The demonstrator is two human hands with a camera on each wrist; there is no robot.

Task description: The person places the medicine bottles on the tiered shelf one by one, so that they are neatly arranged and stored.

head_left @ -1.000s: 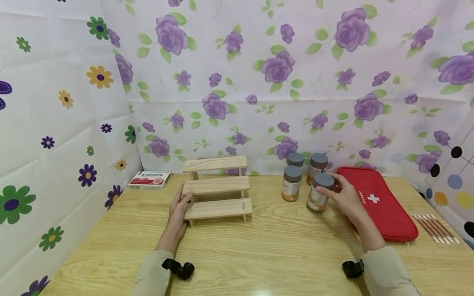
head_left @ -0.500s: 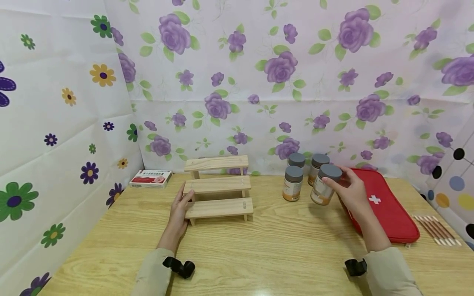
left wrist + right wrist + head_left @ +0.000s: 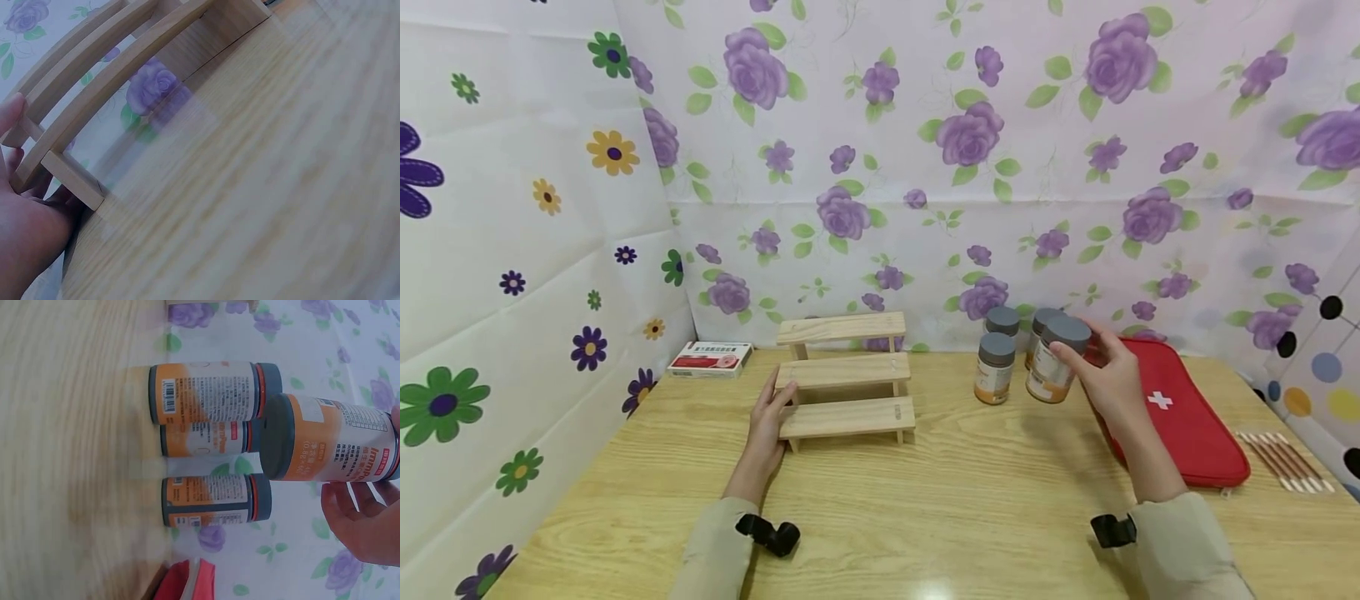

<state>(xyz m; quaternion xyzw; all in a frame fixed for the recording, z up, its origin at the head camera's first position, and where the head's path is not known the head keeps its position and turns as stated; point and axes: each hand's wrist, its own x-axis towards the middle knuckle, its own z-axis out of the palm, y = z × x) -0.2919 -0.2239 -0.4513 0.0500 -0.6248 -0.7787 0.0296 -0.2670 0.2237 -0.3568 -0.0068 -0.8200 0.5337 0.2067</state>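
Observation:
My right hand (image 3: 1111, 377) grips a grey-capped supplement bottle (image 3: 1051, 375) near its lid and holds it up off the table, slightly tilted. In the right wrist view the orange-and-white label of this held bottle (image 3: 340, 439) shows clearly. Three similar bottles stand behind and left of it: a front one (image 3: 995, 371), one at the back left (image 3: 1002, 320) and one at the back right (image 3: 1037, 329), partly covered by the held bottle. My left hand (image 3: 767, 425) holds the left end of a three-tier wooden stand (image 3: 846, 417); in the left wrist view its thumb lies against the stand's end (image 3: 31, 128).
A red first-aid pouch (image 3: 1180, 425) lies to the right, beside the right forearm. Several cotton swabs (image 3: 1285, 461) lie at the far right. A small medicine box (image 3: 710, 359) sits at the back left. Patterned cloth walls (image 3: 880, 167) border the wooden table (image 3: 940, 500).
The right hand has lifted the bottle off the table, now overlapping the back right bottle in the head view. The left hand stays on the stand.

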